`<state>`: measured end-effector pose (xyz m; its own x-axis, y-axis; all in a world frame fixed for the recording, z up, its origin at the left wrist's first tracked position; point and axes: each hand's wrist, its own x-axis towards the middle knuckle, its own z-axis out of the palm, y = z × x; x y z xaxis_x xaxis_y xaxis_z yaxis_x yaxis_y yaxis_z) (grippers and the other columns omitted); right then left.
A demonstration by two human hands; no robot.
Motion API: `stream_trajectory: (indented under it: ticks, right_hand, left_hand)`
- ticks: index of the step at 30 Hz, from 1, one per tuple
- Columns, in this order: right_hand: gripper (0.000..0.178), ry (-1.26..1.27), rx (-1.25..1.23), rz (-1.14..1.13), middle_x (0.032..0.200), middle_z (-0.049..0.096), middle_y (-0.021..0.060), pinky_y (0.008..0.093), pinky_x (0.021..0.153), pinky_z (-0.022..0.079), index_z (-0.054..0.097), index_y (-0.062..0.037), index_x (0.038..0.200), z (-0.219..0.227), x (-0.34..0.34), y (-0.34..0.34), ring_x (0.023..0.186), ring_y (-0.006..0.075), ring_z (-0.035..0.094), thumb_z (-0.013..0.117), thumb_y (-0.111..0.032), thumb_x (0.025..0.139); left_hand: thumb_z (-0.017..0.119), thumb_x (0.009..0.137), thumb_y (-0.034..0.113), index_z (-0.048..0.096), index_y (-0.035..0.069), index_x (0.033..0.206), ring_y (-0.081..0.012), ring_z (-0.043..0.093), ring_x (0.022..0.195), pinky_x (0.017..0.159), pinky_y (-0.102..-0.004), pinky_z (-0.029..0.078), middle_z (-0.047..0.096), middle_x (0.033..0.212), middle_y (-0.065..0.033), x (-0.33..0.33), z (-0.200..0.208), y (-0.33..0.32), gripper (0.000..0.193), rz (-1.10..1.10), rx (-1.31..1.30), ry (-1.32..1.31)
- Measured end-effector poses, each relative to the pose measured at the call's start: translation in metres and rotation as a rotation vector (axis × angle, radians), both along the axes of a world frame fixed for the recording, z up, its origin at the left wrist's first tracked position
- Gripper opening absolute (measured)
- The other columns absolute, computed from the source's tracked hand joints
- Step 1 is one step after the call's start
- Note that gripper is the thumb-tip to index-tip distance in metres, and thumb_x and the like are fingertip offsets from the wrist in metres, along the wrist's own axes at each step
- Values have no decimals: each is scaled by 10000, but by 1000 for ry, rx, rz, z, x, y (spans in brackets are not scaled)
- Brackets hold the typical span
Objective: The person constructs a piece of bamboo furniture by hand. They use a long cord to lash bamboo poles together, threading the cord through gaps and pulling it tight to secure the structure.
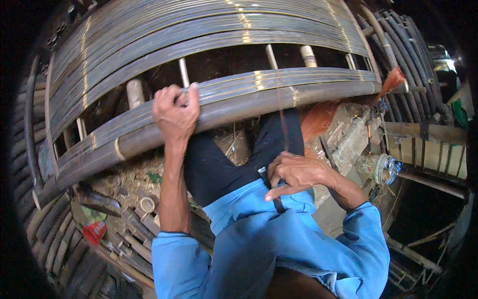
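A frame of split bamboo slats [214, 45] lies across in front of me, with a thick bamboo pole [239, 107] along its near edge. My left hand [177, 112] rests closed on the narrow near band of slats [224, 87]; what its curled fingers pinch is hidden. A thin reddish-brown strand [283, 122] runs from this band down over the pole to my right hand [298, 174]. That hand is above my lap, fingers bent around the strand's lower end. Beside it shows a dark, narrow piece with a pale tip [262, 171], partly covered by the fingers.
Orange-red fibres [318, 119] hang right of my knees, with another tuft [393, 82] at the pole's right end. A clear plastic jar [376, 168] lies at the right. Bamboo offcuts [137, 244] and a red cup [94, 232] are at lower left.
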<state>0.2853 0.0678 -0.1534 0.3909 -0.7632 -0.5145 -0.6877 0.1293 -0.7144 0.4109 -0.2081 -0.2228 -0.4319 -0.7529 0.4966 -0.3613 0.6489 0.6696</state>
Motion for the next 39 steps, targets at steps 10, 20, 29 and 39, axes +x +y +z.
stream_trajectory:
  ticks: [10,20,29,39]
  right_hand:
    - [422,430,-329,-372,1048,659,181,458,958,446,692,-31,1120,12,1,-27,1050,368,610,639,-413,949]
    - [365,332,-462,-285,1063,674,210,470,932,477,699,-12,1081,7,9,-74,1033,400,630,660,-349,946]
    - [317,175,-537,-762,1013,725,147,388,876,528,723,-40,1098,-6,-29,-153,969,298,688,717,-303,921]
    - [524,384,-310,-740,1192,683,259,500,1021,503,625,-171,1368,-90,-42,-273,1157,438,637,650,-359,880]
  left_hand:
    - [814,735,574,638,3,771,-404,593,962,870,-539,412,657,967,-257,164,-37,54,599,330,208,-561]
    - [707,913,264,717,12,1133,-246,614,1172,1091,-412,377,704,1209,-113,176,-16,28,334,-319,874,20]
    - [442,1085,179,619,-47,920,-340,547,1272,1131,-454,398,505,1422,-275,413,92,-114,331,-262,735,1143]
    - [683,815,127,792,82,1035,-293,745,920,855,-382,566,756,1004,-178,31,26,-127,249,-129,216,-569]
